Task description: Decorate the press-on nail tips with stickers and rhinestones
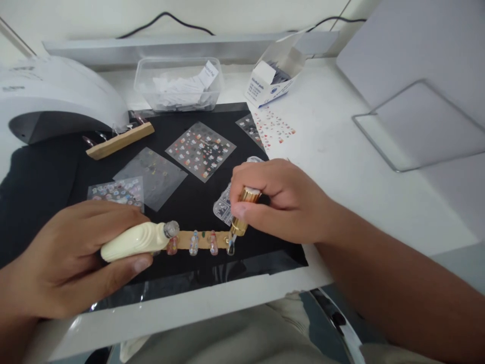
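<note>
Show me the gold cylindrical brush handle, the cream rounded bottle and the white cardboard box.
Gold cylindrical brush handle (240, 225), head view: lower barrel.
Cream rounded bottle (132, 242), head view: body's middle.
White cardboard box (259, 90), head view: printed side.

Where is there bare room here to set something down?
Free: the white tabletop between the alcohol pads box, the metal wire frame and the right hand. Crowded: the black mat, where the left hand holds a cream bottle, the right a gold-handled brush at the nail-tip strip, and sticker sheets lie beyond.
</note>
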`<state>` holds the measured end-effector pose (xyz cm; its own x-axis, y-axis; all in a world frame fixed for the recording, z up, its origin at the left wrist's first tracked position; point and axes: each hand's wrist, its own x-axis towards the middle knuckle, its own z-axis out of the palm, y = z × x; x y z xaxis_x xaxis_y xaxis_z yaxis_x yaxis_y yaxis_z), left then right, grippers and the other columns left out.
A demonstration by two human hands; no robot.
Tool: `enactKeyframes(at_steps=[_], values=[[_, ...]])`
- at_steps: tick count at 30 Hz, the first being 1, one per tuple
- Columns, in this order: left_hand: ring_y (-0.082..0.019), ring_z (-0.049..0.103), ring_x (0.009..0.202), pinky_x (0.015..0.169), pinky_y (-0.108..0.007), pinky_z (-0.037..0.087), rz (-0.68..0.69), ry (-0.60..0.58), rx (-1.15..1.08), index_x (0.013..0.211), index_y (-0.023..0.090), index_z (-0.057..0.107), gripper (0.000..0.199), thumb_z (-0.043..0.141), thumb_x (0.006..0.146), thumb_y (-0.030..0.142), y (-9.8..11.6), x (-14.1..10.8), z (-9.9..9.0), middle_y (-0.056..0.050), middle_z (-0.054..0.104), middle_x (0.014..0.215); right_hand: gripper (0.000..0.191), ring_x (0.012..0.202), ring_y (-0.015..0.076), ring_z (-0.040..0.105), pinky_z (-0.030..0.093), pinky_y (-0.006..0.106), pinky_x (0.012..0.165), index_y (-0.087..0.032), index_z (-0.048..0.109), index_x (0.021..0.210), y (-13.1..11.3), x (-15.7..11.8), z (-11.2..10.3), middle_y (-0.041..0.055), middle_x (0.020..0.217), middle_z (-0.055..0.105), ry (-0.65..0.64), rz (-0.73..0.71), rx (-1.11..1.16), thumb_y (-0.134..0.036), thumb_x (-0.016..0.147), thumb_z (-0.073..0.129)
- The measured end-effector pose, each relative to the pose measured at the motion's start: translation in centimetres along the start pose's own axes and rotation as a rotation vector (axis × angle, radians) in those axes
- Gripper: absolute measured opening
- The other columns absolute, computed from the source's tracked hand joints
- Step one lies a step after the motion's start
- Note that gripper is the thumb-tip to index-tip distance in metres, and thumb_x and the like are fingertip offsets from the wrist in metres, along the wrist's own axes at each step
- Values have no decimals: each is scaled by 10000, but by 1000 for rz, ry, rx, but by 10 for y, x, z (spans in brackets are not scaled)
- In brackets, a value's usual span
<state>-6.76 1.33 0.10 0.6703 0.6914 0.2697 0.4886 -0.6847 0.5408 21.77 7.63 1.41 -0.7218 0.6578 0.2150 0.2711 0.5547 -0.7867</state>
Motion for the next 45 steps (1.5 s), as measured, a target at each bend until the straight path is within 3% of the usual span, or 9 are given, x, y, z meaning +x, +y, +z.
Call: enactKeyframes(at_steps=[5, 10, 16, 22, 27, 33, 38, 41, 45], values=[[-149, 540, 502, 429, -267, 414, -20, -8, 40, 901, 279, 589, 118, 516, 976, 334, 2, -2, -2, 37, 567, 600, 215, 495, 65, 441, 333, 215, 475, -172, 555, 629, 10, 0, 1, -44, 559, 518, 138, -10, 79, -204, 842, 559], [-163, 657, 661, 513, -278, 466, -44, -22, 94, 979, 283, 608, 154, 481, 999, 366, 4, -3, -3, -3, 706, 802, 222, 528, 70, 451, 364, 212, 513, -170, 567, 642, 7, 0, 0, -45, 565, 517, -28, -79, 115, -182, 864, 560], [-170, 666, 666, 485, -280, 450, 6, -8, 87, 972, 259, 615, 134, 500, 977, 327, 1, -4, -2, -22, 714, 814, 208, 514, 71, 466, 360, 214, 499, -174, 561, 643, 7, 1, -2, -38, 578, 528, 79, -13, 105, -186, 850, 555], [-163, 670, 692, 514, -266, 475, -58, -30, 87, 1080, 296, 620, 186, 472, 993, 366, 5, -4, -3, 4, 706, 814, 214, 541, 82, 479, 381, 226, 526, -179, 563, 633, 2, 1, -1, -34, 572, 541, -57, -53, 117, -173, 847, 562], [-156, 672, 682, 505, -259, 472, -24, -28, 116, 1056, 285, 614, 176, 467, 993, 360, 5, -4, -4, -3, 718, 833, 189, 539, 76, 460, 370, 231, 523, -183, 558, 656, 4, 0, -2, -39, 599, 536, 103, 37, 95, -161, 843, 551], [-164, 665, 677, 503, -270, 467, -58, -28, 99, 1018, 300, 592, 144, 473, 998, 378, 7, -4, -5, 12, 688, 763, 188, 522, 81, 473, 376, 230, 514, -178, 568, 658, 4, 1, -1, -36, 584, 536, 12, 14, 141, -186, 846, 550], [-169, 673, 693, 518, -283, 479, -60, -21, 102, 1026, 306, 593, 145, 465, 1005, 370, 8, -4, -5, 11, 670, 749, 172, 560, 89, 462, 375, 241, 547, -177, 556, 667, 4, 1, -2, -38, 598, 527, 163, 50, 104, -162, 838, 550], [-170, 679, 700, 522, -284, 488, -58, -25, 87, 1077, 324, 615, 166, 472, 999, 355, 7, -3, -5, 17, 650, 728, 159, 559, 85, 473, 382, 237, 546, -169, 572, 679, 3, 0, -2, -35, 602, 532, 89, 0, 198, -172, 836, 547], [-175, 670, 683, 495, -286, 474, -56, -18, 55, 1129, 347, 629, 199, 497, 981, 330, 6, -3, -4, 20, 643, 718, 167, 535, 70, 464, 370, 221, 530, -167, 573, 673, 3, 0, -2, -42, 594, 529, 25, 6, 66, -166, 838, 544]])
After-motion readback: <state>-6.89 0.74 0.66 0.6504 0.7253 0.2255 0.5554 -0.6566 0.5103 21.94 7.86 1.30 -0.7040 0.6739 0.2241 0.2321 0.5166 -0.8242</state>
